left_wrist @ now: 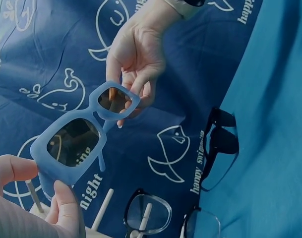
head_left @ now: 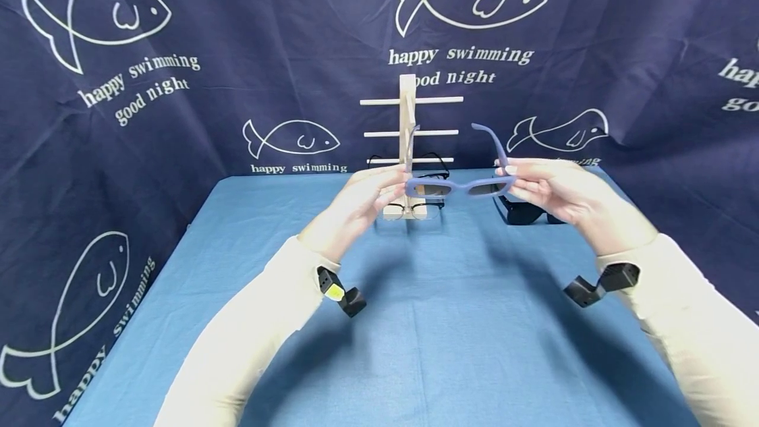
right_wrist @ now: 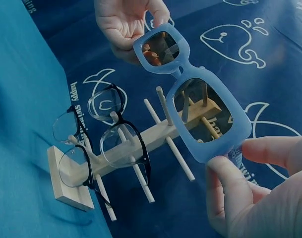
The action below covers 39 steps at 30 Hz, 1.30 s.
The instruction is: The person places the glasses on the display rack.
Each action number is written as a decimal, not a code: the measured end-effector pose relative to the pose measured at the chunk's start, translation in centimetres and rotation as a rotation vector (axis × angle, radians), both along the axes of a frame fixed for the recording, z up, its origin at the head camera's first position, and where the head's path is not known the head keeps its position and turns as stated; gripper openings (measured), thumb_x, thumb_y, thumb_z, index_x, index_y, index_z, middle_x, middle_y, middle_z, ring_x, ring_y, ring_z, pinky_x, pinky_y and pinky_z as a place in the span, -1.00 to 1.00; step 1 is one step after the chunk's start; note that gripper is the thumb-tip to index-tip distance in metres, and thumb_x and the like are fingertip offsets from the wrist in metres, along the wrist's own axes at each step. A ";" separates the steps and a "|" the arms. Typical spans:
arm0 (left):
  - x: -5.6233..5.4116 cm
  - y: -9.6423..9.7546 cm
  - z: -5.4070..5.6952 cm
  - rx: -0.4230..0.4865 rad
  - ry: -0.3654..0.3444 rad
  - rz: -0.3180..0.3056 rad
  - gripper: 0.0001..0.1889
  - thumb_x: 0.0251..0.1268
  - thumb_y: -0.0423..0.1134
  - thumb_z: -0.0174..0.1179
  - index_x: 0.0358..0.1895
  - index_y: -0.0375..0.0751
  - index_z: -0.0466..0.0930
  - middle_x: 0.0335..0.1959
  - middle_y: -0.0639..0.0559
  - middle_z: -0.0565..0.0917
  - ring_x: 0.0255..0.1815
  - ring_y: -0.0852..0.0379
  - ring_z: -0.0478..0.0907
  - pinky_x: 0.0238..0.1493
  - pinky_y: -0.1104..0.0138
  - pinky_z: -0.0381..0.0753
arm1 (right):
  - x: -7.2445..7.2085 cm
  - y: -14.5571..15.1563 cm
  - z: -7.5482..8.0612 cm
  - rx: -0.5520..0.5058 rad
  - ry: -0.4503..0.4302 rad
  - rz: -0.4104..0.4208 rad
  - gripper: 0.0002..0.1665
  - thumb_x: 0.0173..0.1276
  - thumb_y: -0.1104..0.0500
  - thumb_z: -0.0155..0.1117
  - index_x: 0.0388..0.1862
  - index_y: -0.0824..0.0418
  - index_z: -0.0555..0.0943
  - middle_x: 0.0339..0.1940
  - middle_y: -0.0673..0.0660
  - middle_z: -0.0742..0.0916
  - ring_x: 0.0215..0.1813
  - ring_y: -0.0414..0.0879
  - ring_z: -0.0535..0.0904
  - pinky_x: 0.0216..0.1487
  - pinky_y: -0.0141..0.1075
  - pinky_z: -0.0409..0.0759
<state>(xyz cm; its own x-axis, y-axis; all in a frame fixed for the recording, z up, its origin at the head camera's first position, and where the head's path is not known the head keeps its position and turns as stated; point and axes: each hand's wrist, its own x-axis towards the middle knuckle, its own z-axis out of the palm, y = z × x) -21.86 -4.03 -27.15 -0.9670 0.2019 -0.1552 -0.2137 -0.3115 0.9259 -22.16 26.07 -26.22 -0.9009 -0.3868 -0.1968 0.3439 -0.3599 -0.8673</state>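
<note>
Blue-framed sunglasses (head_left: 460, 188) with dark lenses are held up in front of a wooden eyewear stand (head_left: 407, 117), their temples unfolded and pointing away. My left hand (head_left: 363, 206) pinches them at the left hinge corner. At the opposite corner my right hand (head_left: 566, 198) grips the frame between thumb and fingers. In the right wrist view, two pairs of clear-lensed glasses sit on the lower part of the stand: dark-rimmed glasses (right_wrist: 146, 166) and, below them, half-rimmed glasses (right_wrist: 85, 151). The stand's upper pegs (right_wrist: 180, 158) carry no eyewear.
Black sunglasses (head_left: 524, 211) lie on the blue tablecloth (head_left: 415, 348) at the right, partly behind my right hand. A dark blue curtain (head_left: 296, 38) with white fish drawings hangs behind and beside the table.
</note>
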 end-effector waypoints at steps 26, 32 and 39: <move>-1.7 -3.7 0.4 0.027 -0.010 0.036 -0.52 0.35 -0.49 0.04 0.33 -0.51 0.31 0.11 -0.13 0.55 -0.20 0.25 0.51 0.10 0.48 0.58 | -1.9 -4.7 1.1 0.100 -0.042 -0.068 -0.72 0.42 0.36 0.11 -0.39 0.16 0.72 -0.35 0.02 0.78 -0.21 -0.25 0.68 -0.17 -0.46 0.74; -2.2 -4.1 0.5 0.017 -0.020 0.032 -0.53 0.35 -0.49 0.06 0.32 -0.50 0.33 0.21 -0.16 0.53 -0.16 0.24 0.52 0.26 0.40 0.53 | -2.2 -5.1 1.2 0.112 -0.031 -0.084 -0.75 0.41 0.39 0.12 -0.37 0.18 0.70 -0.36 0.04 0.78 -0.23 -0.23 0.70 -0.17 -0.44 0.75; -2.8 -4.4 0.5 0.011 -0.025 0.038 -0.53 0.36 -0.49 0.06 0.33 -0.47 0.33 0.29 -0.15 0.46 -0.12 0.22 0.52 0.43 0.32 0.41 | -2.6 -5.5 1.0 0.157 0.052 -0.121 -0.77 0.38 0.45 0.12 -0.24 0.17 0.63 -0.34 0.03 0.79 -0.25 -0.23 0.72 -0.16 -0.42 0.75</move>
